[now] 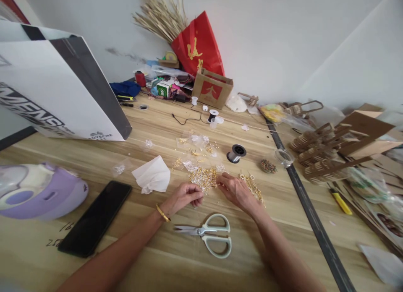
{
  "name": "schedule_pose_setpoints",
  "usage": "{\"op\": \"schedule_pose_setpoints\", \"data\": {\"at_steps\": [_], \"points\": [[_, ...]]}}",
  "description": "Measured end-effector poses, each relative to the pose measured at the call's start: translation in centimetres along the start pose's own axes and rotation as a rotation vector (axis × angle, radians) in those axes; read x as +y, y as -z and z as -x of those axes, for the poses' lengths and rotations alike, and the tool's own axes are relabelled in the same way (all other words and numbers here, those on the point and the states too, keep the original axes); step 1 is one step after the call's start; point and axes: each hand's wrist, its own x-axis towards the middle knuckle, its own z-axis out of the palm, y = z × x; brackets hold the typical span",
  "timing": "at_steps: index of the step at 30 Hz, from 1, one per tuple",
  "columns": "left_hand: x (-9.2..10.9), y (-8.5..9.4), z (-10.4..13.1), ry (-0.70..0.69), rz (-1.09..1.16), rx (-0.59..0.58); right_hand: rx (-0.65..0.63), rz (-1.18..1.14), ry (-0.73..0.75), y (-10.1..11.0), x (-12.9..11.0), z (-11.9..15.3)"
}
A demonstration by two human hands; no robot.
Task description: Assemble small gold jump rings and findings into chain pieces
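A heap of small gold and clear beads lies on the wooden table between my hands. My left hand is closed in a pinch at the heap's near left edge, a gold bangle on its wrist. Something tiny shows below those fingertips, too small to name. At the heap's right edge, my right hand has its fingers bent together, and whatever they pinch is hidden. Gold chain-like pieces with rings lie just beyond that hand. Nearer me rest scissors with pale handles, blades pointing left.
Left of the hands are a white tissue, a black phone and a purple-and-white device. Behind the heap stand a wire spool and small plastic packets. Woven baskets and a yellow cutter lie right.
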Motion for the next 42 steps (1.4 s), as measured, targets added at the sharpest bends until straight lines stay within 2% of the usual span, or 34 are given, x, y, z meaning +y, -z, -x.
{"op": "schedule_pose_setpoints", "data": {"at_steps": [7, 11, 17, 27, 31, 38, 42], "points": [[-0.7, 0.2, -0.2, 0.014, -0.091, -0.056, -0.014, 0.180, -0.144, 0.5, 1.4, 0.0], [-0.8, 0.3, -0.2, 0.001, -0.106, -0.068, -0.035, 0.180, -0.104, 0.7, 2.1, -0.1], [-0.8, 0.3, -0.2, 0.007, -0.101, -0.073, -0.143, 0.196, -0.010, 1.2, 0.9, -0.6], [-1.6, 0.5, -0.4, -0.023, -0.083, -0.061, -0.151, 0.256, 0.041, -0.3, 0.3, -1.1], [-1.5, 0.5, -0.4, -0.049, -0.063, -0.048, -0.117, 0.188, 0.069, -0.2, 1.1, -0.6], [-1.4, 0.3, -0.4, -0.082, -0.011, 0.003, -0.028, -0.155, 0.092, -0.8, 3.4, 0.5], [-1.5, 0.3, -0.4, -0.083, -0.029, 0.001, -0.001, -0.086, 0.100, -0.7, 3.0, 0.5]]}}
